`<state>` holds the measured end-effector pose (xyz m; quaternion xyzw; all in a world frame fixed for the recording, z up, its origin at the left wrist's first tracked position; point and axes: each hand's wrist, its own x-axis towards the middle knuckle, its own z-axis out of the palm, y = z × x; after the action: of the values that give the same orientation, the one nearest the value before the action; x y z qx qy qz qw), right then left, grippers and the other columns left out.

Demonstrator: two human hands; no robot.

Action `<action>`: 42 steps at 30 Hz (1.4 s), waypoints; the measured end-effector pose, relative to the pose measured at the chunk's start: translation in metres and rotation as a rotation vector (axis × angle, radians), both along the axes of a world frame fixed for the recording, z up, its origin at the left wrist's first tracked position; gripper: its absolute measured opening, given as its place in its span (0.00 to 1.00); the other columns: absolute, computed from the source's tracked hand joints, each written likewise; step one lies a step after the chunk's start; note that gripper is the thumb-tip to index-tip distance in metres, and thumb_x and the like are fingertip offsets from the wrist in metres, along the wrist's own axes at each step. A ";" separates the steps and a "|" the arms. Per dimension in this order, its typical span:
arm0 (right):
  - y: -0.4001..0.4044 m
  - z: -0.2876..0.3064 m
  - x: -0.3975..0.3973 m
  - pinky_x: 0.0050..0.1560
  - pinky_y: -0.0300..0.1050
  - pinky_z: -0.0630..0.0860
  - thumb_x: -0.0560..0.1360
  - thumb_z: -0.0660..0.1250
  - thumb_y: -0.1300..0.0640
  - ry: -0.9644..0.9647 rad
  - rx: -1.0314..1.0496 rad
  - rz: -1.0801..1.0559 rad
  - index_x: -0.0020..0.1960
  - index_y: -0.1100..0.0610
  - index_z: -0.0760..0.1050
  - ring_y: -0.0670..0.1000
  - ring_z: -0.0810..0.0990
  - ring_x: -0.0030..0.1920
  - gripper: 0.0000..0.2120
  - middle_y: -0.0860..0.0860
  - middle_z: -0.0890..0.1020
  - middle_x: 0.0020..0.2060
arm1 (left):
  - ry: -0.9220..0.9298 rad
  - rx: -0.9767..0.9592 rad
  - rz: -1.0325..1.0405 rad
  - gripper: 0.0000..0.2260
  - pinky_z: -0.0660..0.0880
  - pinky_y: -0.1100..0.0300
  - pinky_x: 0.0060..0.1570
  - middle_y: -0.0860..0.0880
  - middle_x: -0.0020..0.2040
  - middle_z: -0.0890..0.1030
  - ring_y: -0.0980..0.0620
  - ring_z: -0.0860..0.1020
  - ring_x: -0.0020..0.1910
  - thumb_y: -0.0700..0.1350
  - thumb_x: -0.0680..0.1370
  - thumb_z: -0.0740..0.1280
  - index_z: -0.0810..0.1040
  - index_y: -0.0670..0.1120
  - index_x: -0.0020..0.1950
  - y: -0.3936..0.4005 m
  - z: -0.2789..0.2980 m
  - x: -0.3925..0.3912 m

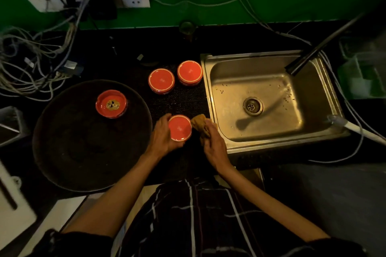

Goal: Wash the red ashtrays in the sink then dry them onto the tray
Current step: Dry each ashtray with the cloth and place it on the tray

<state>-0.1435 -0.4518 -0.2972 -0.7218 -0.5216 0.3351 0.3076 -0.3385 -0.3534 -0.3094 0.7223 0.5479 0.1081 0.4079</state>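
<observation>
One red ashtray [180,128] is held upturned in the left hand [164,135], grip curled round its rim, above the table [177,100]. Touching its right side — a brown cloth [201,126], bunched in the right hand's [214,146] closed grip. Beyond the grip stand two ashtrays [161,80] [189,72]; left, another [111,103] sits on the dark tray [62,152]; right — the steel sink [271,81].

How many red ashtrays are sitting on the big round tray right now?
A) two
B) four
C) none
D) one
D: only one ashtray sits on the round tray; two more ashtrays stand on the counter beside the sink, and the left hand holds a fourth ashtray in front of them, off the tray, while the right hand grips a cloth.
</observation>
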 end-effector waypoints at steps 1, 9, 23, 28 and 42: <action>0.003 0.002 0.000 0.67 0.54 0.74 0.80 0.57 0.64 -0.021 0.014 0.011 0.80 0.47 0.54 0.53 0.68 0.73 0.31 0.52 0.62 0.78 | -0.017 -0.007 -0.016 0.53 0.66 0.50 0.69 0.42 0.73 0.67 0.42 0.67 0.72 0.56 0.60 0.82 0.58 0.43 0.77 -0.008 -0.002 -0.001; 0.021 -0.003 -0.030 0.76 0.55 0.44 0.77 0.63 0.66 -0.192 -0.033 0.350 0.81 0.46 0.50 0.51 0.38 0.80 0.39 0.47 0.44 0.81 | -0.160 -0.015 -0.055 0.48 0.69 0.55 0.68 0.45 0.71 0.71 0.56 0.69 0.66 0.57 0.61 0.83 0.65 0.45 0.76 -0.011 -0.008 -0.022; 0.013 0.007 -0.037 0.75 0.62 0.50 0.75 0.67 0.64 -0.438 0.006 0.643 0.78 0.51 0.63 0.55 0.51 0.80 0.33 0.50 0.61 0.79 | -0.141 0.002 -0.077 0.34 0.74 0.59 0.60 0.45 0.64 0.75 0.49 0.77 0.60 0.54 0.67 0.73 0.71 0.44 0.71 -0.004 -0.014 -0.027; 0.000 0.004 -0.022 0.74 0.65 0.58 0.74 0.67 0.62 -0.423 0.006 0.575 0.77 0.49 0.64 0.53 0.51 0.80 0.33 0.48 0.61 0.78 | -0.141 0.038 -0.152 0.40 0.71 0.58 0.63 0.44 0.67 0.73 0.49 0.74 0.64 0.55 0.65 0.78 0.69 0.42 0.73 -0.001 -0.018 -0.036; 0.042 0.005 -0.046 0.73 0.58 0.64 0.72 0.63 0.68 -0.381 -0.057 0.216 0.78 0.51 0.62 0.51 0.60 0.78 0.36 0.50 0.66 0.77 | -0.056 0.016 -0.197 0.43 0.77 0.51 0.55 0.48 0.60 0.75 0.49 0.77 0.58 0.61 0.58 0.82 0.71 0.48 0.68 0.009 -0.004 -0.027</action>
<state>-0.1898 -0.4095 -0.2923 -0.7206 -0.6348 0.2381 0.1453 -0.3658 -0.3441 -0.3135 0.7726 0.4615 0.0919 0.4262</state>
